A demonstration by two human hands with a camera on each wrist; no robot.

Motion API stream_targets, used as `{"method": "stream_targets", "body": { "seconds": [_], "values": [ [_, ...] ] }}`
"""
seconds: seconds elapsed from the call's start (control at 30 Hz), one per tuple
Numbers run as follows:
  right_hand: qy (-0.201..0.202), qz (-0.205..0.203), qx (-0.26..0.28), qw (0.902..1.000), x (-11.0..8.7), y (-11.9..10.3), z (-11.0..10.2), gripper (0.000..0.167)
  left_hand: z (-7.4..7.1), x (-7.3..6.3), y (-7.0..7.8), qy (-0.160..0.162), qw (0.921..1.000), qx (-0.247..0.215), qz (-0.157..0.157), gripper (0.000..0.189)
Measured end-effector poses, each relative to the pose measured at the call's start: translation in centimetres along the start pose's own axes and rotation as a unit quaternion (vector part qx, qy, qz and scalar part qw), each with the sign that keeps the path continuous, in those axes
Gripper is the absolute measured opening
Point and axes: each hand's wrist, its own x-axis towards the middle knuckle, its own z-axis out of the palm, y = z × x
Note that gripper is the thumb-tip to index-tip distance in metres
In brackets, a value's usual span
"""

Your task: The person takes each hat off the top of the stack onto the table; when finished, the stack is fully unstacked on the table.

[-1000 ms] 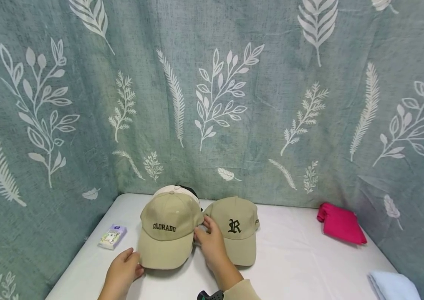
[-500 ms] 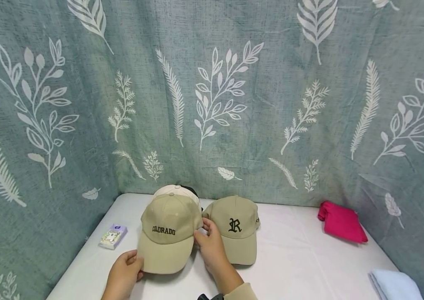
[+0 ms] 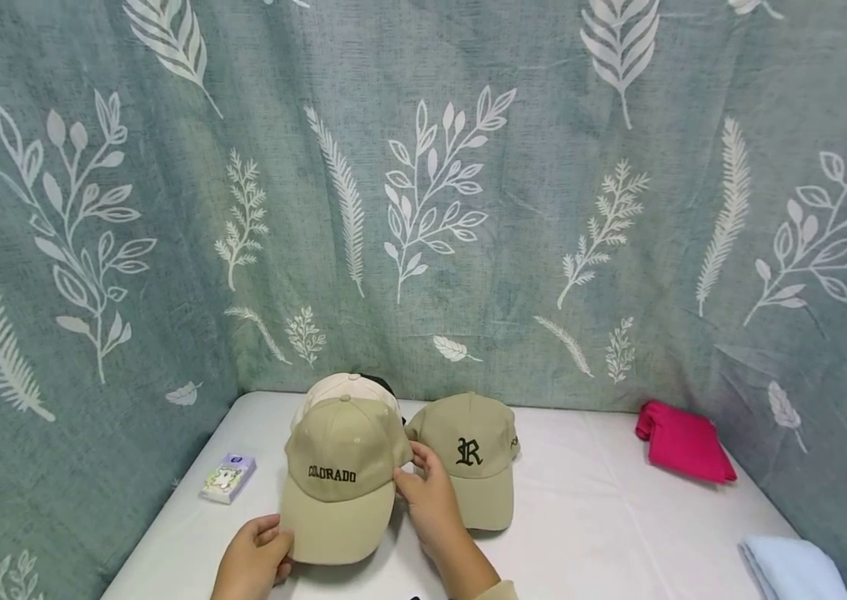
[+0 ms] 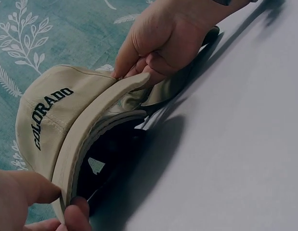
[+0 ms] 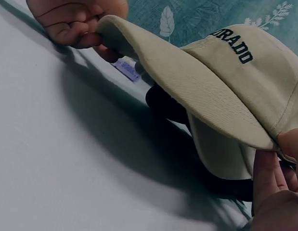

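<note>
So the tan COLORADO cap (image 3: 341, 479) is the main thing here, and I'll use it as the landmark for everything else. It's held brim toward the person, and in both wrist views the brim hangs clear of the white table (image 3: 588, 533), with a dark shadow under it. The left hand (image 3: 253, 557) pinches the brim's left edge, thumb above and fingers below. The right hand (image 3: 431, 500), with a bit of beige sleeve (image 3: 498, 592) showing, pinches the cap's other side, right about where brim meets crown. So both hands have a narrow grip on that same cap. Just behind it there's a white cap (image 3: 318, 392), mostly covered, and past that something black (image 3: 381, 384) peeks out (probably another cap, but I can't tell how the front one meets them). Right beside the COLORADO cap, to its right, is another tan cap with a big black R (image 3: 479, 462). Near it on the left lies a small purple pack (image 3: 228, 479) with a cartoon animal on it. Well off to its right are a folded red cloth (image 3: 689, 443) and, closer to the person, a light blue cloth (image 3: 794, 571). Behind it all hangs a green leafy curtain (image 3: 483, 267).
</note>
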Motion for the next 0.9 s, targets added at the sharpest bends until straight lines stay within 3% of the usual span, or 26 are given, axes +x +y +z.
{"method": "stream_targets", "body": {
  "seconds": [0.53,0.9],
  "values": [
    [-0.004,-0.008,-0.011,0.9999,-2.6,-2.5,-3.1,0.062,1.5,-2.5,0.5,-0.044,0.9981,-0.041,0.016,0.057],
    [-0.006,-0.013,-0.017,0.9998,-3.7,-3.9,-6.2,0.059,3.3,-4.3,0.9,-0.080,0.9931,-0.065,0.054,0.059]
  ]
}}
